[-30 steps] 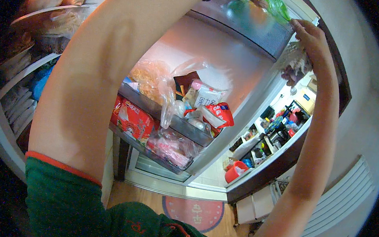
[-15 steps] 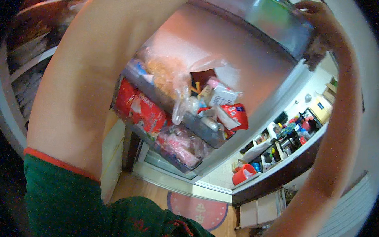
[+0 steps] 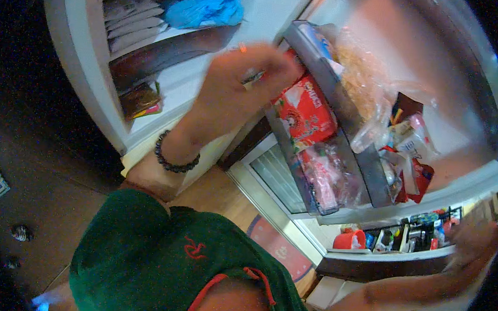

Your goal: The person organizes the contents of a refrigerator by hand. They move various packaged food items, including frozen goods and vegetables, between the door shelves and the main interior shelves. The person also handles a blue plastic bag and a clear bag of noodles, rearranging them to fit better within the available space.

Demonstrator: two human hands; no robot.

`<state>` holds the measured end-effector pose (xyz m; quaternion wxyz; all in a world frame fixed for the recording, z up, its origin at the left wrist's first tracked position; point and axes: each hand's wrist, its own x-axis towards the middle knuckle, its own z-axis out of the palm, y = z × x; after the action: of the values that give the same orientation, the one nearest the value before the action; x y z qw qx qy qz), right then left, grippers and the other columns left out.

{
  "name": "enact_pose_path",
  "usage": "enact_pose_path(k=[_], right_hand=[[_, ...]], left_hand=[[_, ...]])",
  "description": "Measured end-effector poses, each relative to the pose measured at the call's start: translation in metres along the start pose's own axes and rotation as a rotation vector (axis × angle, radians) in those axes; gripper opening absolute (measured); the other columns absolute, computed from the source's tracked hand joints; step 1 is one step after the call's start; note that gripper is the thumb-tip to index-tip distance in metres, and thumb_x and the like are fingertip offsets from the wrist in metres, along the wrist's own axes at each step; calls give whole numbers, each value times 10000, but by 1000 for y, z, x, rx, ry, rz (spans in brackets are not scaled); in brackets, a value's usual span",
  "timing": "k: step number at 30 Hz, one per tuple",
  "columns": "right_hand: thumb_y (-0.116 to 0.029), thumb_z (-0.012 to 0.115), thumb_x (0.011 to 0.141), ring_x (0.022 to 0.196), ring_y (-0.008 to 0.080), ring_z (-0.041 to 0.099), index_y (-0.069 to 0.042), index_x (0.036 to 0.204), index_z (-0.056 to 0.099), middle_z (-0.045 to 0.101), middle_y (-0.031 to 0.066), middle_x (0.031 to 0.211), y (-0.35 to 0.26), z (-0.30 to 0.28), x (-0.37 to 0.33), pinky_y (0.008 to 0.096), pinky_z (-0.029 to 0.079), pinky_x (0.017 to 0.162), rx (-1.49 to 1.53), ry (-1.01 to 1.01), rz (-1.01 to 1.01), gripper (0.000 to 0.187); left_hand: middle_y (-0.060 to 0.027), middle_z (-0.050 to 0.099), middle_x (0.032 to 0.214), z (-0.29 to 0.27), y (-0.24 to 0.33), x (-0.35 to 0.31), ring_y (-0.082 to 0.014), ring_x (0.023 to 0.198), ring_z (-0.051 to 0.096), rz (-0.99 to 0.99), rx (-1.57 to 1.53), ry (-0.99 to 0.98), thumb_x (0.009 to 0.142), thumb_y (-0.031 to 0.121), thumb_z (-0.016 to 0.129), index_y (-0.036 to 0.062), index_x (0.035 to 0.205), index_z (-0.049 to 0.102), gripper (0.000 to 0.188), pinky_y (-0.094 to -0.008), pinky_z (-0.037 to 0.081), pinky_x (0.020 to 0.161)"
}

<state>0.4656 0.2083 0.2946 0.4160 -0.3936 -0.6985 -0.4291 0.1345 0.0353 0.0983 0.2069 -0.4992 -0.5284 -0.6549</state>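
Note:
My left hand (image 3: 248,75), with a ring and a dark bead bracelet (image 3: 175,156), is raised beside the fridge door's lower bin (image 3: 294,164). Its fingers are curled in, with the fingertips close to a red package (image 3: 309,110). Whether they touch it, or what they close on, is hidden. Below the red package, a pink package (image 3: 322,177) in clear film lies in the same bin. At the right rim my right hand (image 3: 478,232) is smeared by motion, near the door's outer edge, and its fingers do not show clearly.
The upper door bin (image 3: 343,104) holds a clear bag of tan food (image 3: 359,77) and several packets. At upper left, shelves (image 3: 147,41) carry a blue plastic bag (image 3: 204,7) and stacked grey packs. A counter (image 3: 397,254) with a red tub (image 3: 349,240) stands beyond the door.
The view has turned, and the door bins now appear further right. My left arm has come back from its far reach, so its hand shows. My right hand has dropped from the door's top.

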Motion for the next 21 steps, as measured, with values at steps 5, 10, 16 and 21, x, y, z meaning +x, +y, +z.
enact_pose_path(k=[5, 10, 16, 21], right_hand=[[-119, 628, 854, 715, 226, 580, 29, 941, 606, 627, 158, 890, -42, 17, -153, 319, 481, 657, 1026, 12, -113, 173], [9, 602, 871, 710, 101, 528, 24, 1084, 621, 610, 55, 854, -67, 77, -167, 221, 452, 639, 1047, 5, 280, 214], [-50, 639, 857, 700, 55, 505, -16, 1025, 633, 585, 6, 794, -52, 87, -133, 181, 406, 614, 1094, -49, 284, 171], [-6, 619, 855, 845, 158, 609, 27, 1061, 608, 646, 116, 978, 7, 43, -45, 257, 499, 772, 980, 462, 217, 209]], left_hand=[[-205, 554, 1133, 27, -150, -55, -342, 1058, 540, -295, 598, -189, 788, 278, 694, 16, 1162, 524, 487, -420, 445, 900], [-192, 545, 1171, 29, -241, -18, -356, 1113, 513, -629, 725, 39, 620, 202, 815, 19, 1214, 453, 720, -427, 454, 914], [-234, 599, 1084, 28, -284, -32, -387, 980, 597, -720, 685, 157, 678, 354, 738, 1, 1146, 479, 641, -437, 480, 834], [-163, 619, 1059, 56, -202, -24, -253, 943, 625, -557, 167, 374, 697, 261, 784, -4, 1104, 519, 553, -344, 486, 834]])
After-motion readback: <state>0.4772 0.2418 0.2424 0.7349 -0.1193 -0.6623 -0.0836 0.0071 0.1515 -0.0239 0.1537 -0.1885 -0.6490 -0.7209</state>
